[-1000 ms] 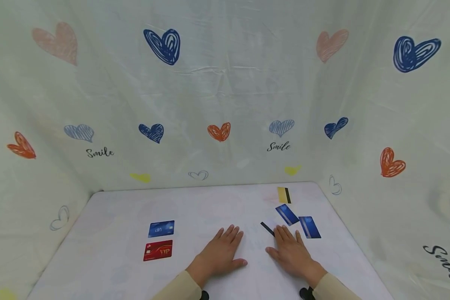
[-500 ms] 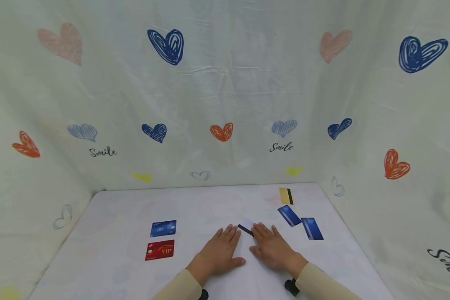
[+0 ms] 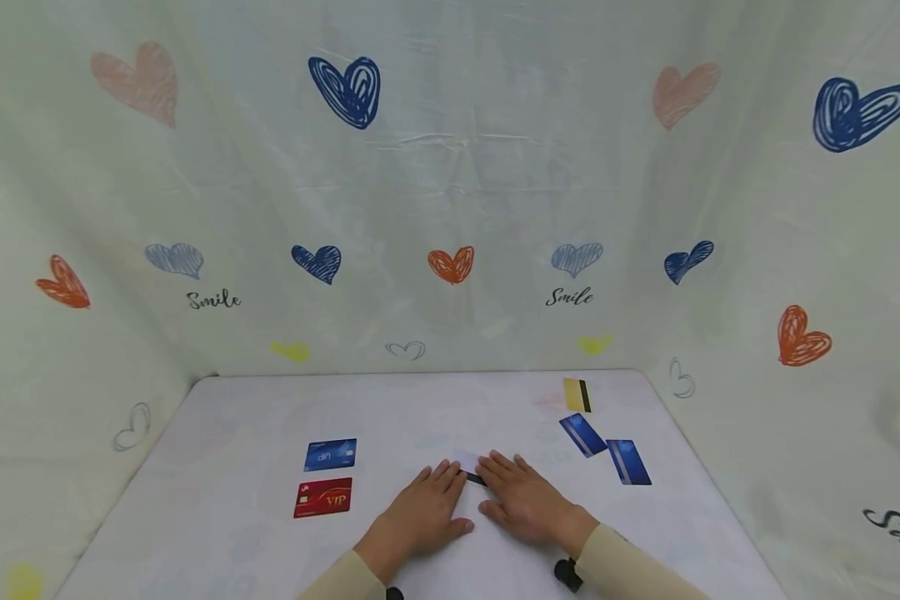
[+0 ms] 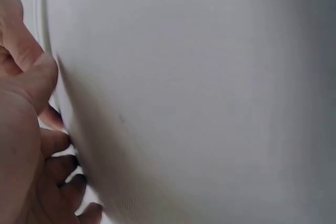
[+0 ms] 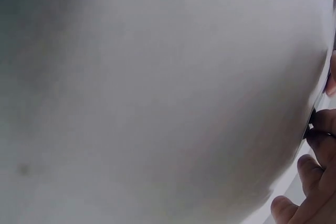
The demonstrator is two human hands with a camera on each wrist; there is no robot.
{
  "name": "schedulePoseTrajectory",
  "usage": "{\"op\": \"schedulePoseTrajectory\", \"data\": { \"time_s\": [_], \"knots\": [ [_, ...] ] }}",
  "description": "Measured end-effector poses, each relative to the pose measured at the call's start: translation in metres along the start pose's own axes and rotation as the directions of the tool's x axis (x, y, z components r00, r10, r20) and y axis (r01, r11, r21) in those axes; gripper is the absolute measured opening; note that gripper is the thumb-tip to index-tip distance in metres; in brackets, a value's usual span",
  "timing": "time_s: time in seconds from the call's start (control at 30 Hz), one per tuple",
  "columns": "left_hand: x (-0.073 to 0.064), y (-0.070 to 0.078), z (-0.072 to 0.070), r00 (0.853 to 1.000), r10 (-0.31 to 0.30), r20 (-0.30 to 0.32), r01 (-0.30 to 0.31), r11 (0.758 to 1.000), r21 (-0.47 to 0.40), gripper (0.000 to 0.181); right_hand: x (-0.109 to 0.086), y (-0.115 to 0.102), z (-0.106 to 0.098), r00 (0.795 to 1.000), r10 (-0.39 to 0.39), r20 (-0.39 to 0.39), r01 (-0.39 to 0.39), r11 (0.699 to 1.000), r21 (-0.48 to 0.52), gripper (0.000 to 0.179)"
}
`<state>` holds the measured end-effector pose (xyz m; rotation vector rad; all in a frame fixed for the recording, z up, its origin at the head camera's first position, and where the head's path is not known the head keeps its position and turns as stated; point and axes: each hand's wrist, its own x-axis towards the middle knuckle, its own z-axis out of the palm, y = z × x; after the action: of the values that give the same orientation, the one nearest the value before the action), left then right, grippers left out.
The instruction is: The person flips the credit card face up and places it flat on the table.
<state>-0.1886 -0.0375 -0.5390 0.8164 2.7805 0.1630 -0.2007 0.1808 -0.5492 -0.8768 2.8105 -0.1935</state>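
Between my two hands lies a pale card with a black stripe (image 3: pixel 474 477), flat on the white-covered table (image 3: pixel 390 408) in the head view and partly hidden under fingers. My right hand (image 3: pixel 527 502) rests palm down with straight fingers, its fingertips on the card's right side. Fingers straight, my left hand (image 3: pixel 420 510) lies flat to the left, fingertips right at the stripe's left end. Both wrist views mostly show the blurred white tabletop; the left hand's fingers (image 4: pixel 58 169) touch it at the left edge, and the right hand's fingers (image 5: pixel 312 174) show at the right edge.
A blue card (image 3: pixel 330 455) sits above a red VIP card (image 3: pixel 322 497) on the left. On the right lie a yellow card with a black stripe (image 3: pixel 574 395) and two blue cards, one tilted (image 3: pixel 583 435) and one nearer (image 3: pixel 629 462). A heart-print curtain (image 3: pixel 450 167) surrounds the table.
My right hand has slid the striped card leftward across the table, up to my left hand. The left hand has barely moved. The view has shifted slightly.
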Motion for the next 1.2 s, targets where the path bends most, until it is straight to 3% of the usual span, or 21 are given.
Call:
{"op": "schedulePoseTrajectory", "data": {
  "time_s": [0.3,0.57,0.87,1.2],
  "knots": [
    [-0.021,-0.003,0.003,0.999,-0.041,-0.021,0.041,0.999,-0.003,0.073,0.004,-0.01,-0.001,0.999,-0.05,-0.013,0.049,0.998,-0.049,0.062],
    [-0.036,-0.003,0.001,0.995,-0.097,-0.02,0.096,0.994,-0.046,0.069,0.012,-0.024,-0.001,0.998,-0.068,-0.007,0.068,0.998,-0.016,0.062],
    [-0.048,-0.007,-0.001,0.996,-0.086,-0.036,0.085,0.996,-0.03,0.061,0.016,-0.031,-0.001,0.997,-0.077,0.003,0.077,0.996,-0.041,0.062],
    [-0.052,-0.008,-0.002,0.995,-0.092,-0.048,0.092,0.996,-0.005,0.054,0.019,-0.032,0.0,0.998,-0.063,-0.005,0.062,0.997,-0.049,0.065]
  ]
}}
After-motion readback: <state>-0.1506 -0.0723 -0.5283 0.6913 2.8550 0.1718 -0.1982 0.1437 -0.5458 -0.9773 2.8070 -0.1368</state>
